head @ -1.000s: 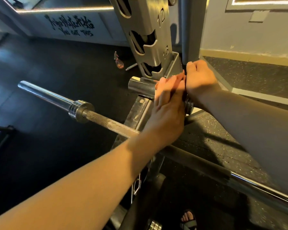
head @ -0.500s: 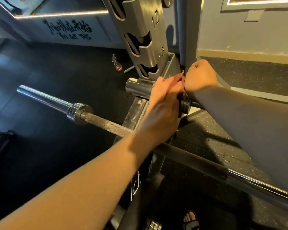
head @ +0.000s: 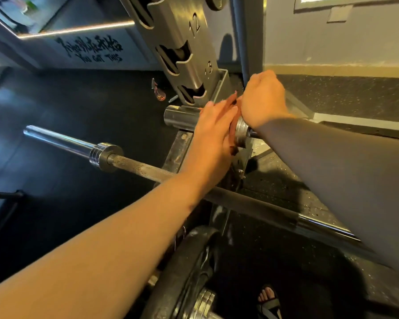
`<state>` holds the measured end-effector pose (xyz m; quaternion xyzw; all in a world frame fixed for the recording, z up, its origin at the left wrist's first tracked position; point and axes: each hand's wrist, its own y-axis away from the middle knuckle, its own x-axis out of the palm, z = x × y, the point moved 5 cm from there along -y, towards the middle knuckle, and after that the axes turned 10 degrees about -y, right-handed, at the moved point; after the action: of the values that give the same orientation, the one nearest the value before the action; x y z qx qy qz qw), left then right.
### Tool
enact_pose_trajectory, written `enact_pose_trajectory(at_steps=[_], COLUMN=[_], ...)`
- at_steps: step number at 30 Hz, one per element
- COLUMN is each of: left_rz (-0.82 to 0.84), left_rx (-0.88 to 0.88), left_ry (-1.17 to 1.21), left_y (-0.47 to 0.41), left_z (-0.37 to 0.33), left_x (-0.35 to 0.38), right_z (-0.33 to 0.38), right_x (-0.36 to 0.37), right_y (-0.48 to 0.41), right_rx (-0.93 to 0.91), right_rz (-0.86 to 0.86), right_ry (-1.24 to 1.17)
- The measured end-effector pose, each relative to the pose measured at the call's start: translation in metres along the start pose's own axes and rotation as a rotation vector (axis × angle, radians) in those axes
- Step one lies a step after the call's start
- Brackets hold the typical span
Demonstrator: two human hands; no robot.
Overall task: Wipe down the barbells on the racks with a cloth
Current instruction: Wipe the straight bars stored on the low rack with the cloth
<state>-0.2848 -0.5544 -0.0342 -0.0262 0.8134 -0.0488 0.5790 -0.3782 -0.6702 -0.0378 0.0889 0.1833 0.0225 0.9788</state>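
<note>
My left hand (head: 213,134) and forearm, entering from the lower left of the frame, are bare, with no sleeve. My right hand (head: 262,100) and forearm, from the right edge, are bare too. At bottom right, I wear a dark strapped sandal (head: 269,301), toes showing.

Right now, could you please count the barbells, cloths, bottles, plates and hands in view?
Barbells: 2, the near barbell and the far barbell
Cloth: 1
Bottle: 1
Plate: 1
Hands: 2, the left hand and the right hand
Total: 7
</note>
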Motion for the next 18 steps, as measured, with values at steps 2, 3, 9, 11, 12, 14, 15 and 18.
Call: enact_pose_trajectory(at_steps=[2,3,9,11,12,14,15,18], left_rz=[0.016,0.016,-0.069,-0.105,-0.142,-0.213,-0.237,-0.274], left_rx=[0.013,-0.007,-0.163,-0.188,-0.195,-0.209,-0.208,-0.096], left_ry=[-0.03,-0.029,-0.053,-0.039,-0.025,0.014,0.031,-0.003], left_y=[-0.008,-0.011,-0.018,-0.02,-0.021,-0.022,-0.022,-0.024], left_z=[0.021,0.028,0.025,0.022,0.02,0.008,0.0,-0.037], left_x=[-0.003,-0.004,-0.001,-0.001,-0.003,-0.008,-0.009,-0.004], right_z=[-0.001,-0.005,-0.054,-0.069,-0.077,-0.089,-0.09,-0.078], right_x=[-0.01,-0.018,-0.127,-0.172,-0.188,-0.199,-0.196,-0.187], right_y=[0.01,0.016,0.047,0.05,0.049,0.042,0.042,0.055], right_rx=[-0.059,-0.099,-0.325,-0.293,-0.242,-0.195,-0.253,-0.515], right_rz=[0.03,0.051,0.192,0.158,0.122,0.055,0.041,-0.029], right_ry=[0.125,0.246,0.917,0.919,0.857,0.767,0.768,0.78])
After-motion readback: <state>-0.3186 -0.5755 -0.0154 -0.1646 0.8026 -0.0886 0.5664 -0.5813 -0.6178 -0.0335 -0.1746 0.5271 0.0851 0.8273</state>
